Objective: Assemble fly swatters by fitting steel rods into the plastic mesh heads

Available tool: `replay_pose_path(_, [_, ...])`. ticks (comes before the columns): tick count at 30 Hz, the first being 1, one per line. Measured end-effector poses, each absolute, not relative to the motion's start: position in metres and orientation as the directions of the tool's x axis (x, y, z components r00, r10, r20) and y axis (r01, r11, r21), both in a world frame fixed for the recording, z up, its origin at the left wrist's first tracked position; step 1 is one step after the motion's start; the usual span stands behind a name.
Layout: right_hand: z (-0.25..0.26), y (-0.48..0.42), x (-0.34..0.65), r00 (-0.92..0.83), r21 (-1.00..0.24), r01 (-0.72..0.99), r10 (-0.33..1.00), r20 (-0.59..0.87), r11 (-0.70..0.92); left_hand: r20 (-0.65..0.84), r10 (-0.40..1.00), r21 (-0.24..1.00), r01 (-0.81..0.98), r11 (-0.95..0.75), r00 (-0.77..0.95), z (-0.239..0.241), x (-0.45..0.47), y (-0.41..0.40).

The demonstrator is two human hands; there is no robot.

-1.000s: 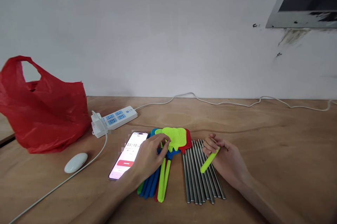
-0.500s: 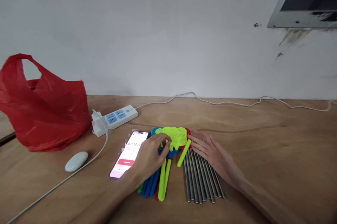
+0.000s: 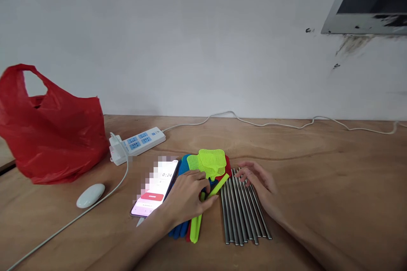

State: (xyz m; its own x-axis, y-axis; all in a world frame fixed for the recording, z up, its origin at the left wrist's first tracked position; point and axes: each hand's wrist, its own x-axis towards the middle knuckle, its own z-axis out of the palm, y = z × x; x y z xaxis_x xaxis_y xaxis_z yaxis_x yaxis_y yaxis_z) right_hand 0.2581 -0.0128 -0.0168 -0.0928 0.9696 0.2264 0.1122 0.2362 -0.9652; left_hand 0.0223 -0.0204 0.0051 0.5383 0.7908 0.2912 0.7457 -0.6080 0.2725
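Through my far-off camera, I see the left hand (image 3: 189, 194) just left of the metal rods (image 3: 240, 216). Its thumb and pointer finger are closed on a lime tube (image 3: 220, 186). The tube sticks out of this hand at a slant, and its free end reaches up to the top left of the rods. The right hand (image 3: 260, 182) is over the top right of the rods, with its fingers bent and a bit apart and nothing in them. I can't tell if its fingertips touch the rods. The lime tube is to the left of this hand, near but not touching.

Left of the rods, I see a pile of fly swatters (image 3: 211, 160), lime on top, with blue and red under it. Farther left of the rods, past the swatters, are a phone (image 3: 155, 192) and a white mouse (image 3: 90, 196).
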Motion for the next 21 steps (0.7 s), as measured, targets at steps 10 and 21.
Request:
replay_pose_path(10, [-0.025, -0.006, 0.264, -0.046, -0.884, 0.370, 0.956, 0.291, 0.287, 0.271, 0.711, 0.334, 0.629, -0.702, 0.649, 0.014, 0.023, -0.029])
replay_pose_path(21, [-0.038, 0.008, 0.277, -0.049, -0.763, 0.565, 0.936, 0.349, 0.314, 0.193, 0.673, 0.270, 0.621, -0.736, 0.714, 0.014, 0.024, -0.027])
